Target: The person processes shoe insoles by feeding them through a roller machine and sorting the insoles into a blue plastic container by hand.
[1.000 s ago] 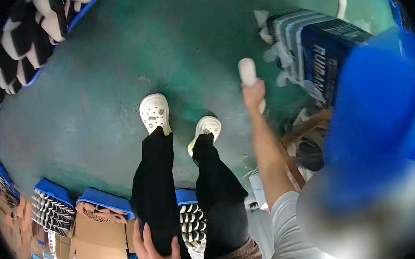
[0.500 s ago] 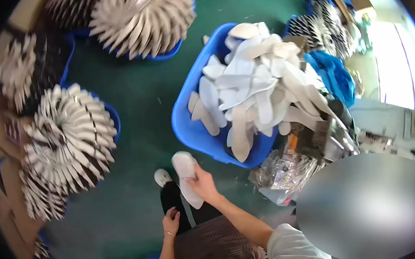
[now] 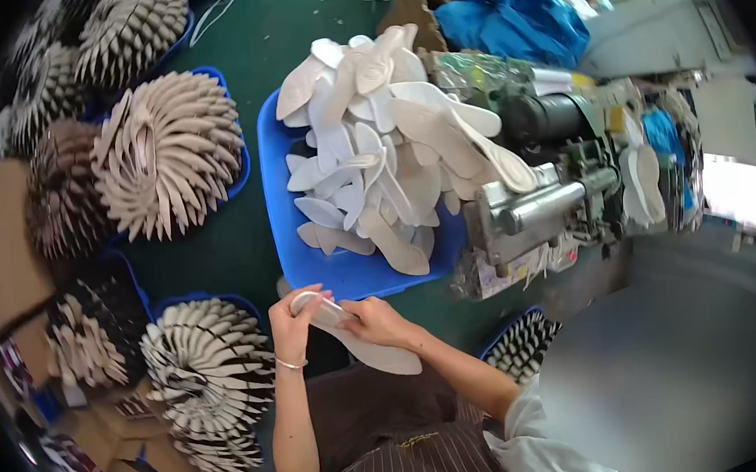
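Observation:
A pale insole (image 3: 383,354) slants across the space in front of the brown striped apron, below the blue basket. My left hand (image 3: 293,324), a bracelet at its wrist, grips the insole's upper left end between thumb and fingers. Closed around its middle is my right hand (image 3: 379,321). Just beyond both hands, a blue basket (image 3: 346,285) holds a heap of loose white and beige insoles (image 3: 391,177).
A metal machine (image 3: 531,211) with rollers stands right of the basket. Blue tubs of fanned insoles (image 3: 167,155) line the left side, near cardboard (image 3: 5,239). Blue plastic (image 3: 512,21) lies behind the basket. Another tub (image 3: 524,344) sits at lower right.
The view has swung from the floor to the basket and machine. My right hand has brought the insole in front of the apron, and my left hand has taken hold of its end.

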Demonstrator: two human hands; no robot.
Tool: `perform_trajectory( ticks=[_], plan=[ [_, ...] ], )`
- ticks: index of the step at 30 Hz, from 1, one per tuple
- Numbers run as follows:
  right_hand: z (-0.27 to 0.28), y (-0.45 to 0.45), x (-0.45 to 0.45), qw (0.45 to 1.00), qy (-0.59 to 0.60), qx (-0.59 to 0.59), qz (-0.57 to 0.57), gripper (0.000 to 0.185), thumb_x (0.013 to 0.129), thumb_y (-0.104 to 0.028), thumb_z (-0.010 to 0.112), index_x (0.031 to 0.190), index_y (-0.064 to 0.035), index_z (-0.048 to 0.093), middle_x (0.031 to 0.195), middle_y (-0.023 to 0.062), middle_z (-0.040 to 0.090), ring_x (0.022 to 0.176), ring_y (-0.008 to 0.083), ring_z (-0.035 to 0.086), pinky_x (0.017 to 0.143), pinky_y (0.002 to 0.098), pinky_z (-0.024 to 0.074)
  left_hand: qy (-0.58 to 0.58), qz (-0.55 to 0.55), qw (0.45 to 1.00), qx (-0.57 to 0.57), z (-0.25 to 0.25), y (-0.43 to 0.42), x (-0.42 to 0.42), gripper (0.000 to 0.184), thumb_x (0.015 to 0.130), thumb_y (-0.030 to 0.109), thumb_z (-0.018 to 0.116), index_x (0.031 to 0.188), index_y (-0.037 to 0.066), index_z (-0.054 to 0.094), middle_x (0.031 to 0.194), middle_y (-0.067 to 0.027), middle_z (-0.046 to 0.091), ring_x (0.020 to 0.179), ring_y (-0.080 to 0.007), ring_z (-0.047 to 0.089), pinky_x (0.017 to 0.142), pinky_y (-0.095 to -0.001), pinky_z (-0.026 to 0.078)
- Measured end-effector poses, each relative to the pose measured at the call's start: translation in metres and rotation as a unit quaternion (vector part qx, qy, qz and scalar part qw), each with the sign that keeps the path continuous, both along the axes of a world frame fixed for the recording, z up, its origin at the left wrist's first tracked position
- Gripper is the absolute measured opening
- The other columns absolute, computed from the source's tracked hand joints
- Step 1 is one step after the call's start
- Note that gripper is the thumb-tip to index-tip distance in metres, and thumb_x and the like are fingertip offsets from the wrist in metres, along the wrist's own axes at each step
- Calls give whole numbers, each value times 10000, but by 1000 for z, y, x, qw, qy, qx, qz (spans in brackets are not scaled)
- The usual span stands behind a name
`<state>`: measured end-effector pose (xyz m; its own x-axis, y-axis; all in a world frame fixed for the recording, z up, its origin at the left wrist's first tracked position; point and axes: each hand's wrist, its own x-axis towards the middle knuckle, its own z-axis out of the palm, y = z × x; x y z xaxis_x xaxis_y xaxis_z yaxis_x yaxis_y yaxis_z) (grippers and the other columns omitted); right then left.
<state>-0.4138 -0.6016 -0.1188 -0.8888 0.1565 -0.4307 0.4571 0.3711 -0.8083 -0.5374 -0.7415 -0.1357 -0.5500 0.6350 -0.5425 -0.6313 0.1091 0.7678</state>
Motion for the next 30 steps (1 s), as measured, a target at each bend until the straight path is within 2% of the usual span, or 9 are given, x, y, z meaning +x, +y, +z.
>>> perform_trajectory(
  ticks=[3,7,10,13,15,21,25,29,30],
  plan=[
    [54,14,-18,984,-15,49,-173,273,773,-225,679,970,-48,612,827,172,633,757,342,611,658,403,478,50,-4,998,-47,46,20,-28,344,857,41,627,1161,-92,537,1110,-170,621,994,-200,614,873,-307,494],
    [105,9,-22,812,52,379,-440,569,809,-243,686,1263,-4,439,1201,179,531,1141,341,488,987,406,368,-4,210,974,81,106,50,-58,334,885,71,599,1167,-91,526,1106,-190,612,1000,-236,615,893,-340,505],
    [106,-17,-24,796,72,-153,-581,565,892,-262,609,1333,-17,354,1259,167,502,1186,285,482,1024,404,359,-61,171,965,187,157,57,-70,352,924,108,539,1215,-81,482,1125,-214,593,1053,-285,587,946,-387,473],
    [163,-10,-55,523,245,-667,-470,491,934,-257,551,1322,-18,369,1263,136,506,1162,234,507,1014,410,381,-77,36,971,224,182,46,-61,358,900,51,559,1225,-76,484,1138,-182,596,1056,-236,586,961,-382,454],
    [192,-1,-69,534,289,-600,-521,405,922,-192,567,1264,-17,438,1147,116,582,1019,195,592,901,361,476,112,-104,983,105,178,23,-54,285,868,-11,587,1139,-95,558,1044,-143,636,970,-187,615,892,-314,484],
    [218,-7,-60,631,337,-353,-603,264,891,-110,610,1113,17,543,979,72,650,817,103,616,732,246,502,208,-263,939,70,199,35,-44,152,807,-102,611,950,-75,655,853,-111,671,756,-150,657,684,-243,535],
    [213,-6,-25,601,364,-318,-637,234,910,-143,594,1079,15,559,968,63,652,824,77,599,724,226,488,397,-394,820,125,232,68,-26,137,768,-42,656,902,-30,679,752,-117,690,666,-136,672,602,-251,528],
    [218,8,20,578,368,-321,-654,245,956,-240,521,1004,-5,568,712,-3,596,516,35,486,448,177,380,441,-598,659,119,246,101,-8,100,764,63,687,838,-3,685,754,-103,691,651,-148,665,604,-263,511],
    [221,13,31,550,382,-363,-648,261,970,-277,479,928,-26,533,578,-40,469,413,28,360,360,194,260,446,-583,655,178,234,106,-5,105,779,94,674,839,7,686,727,-98,680,682,-220,665,655,-306,515]
  ],
)
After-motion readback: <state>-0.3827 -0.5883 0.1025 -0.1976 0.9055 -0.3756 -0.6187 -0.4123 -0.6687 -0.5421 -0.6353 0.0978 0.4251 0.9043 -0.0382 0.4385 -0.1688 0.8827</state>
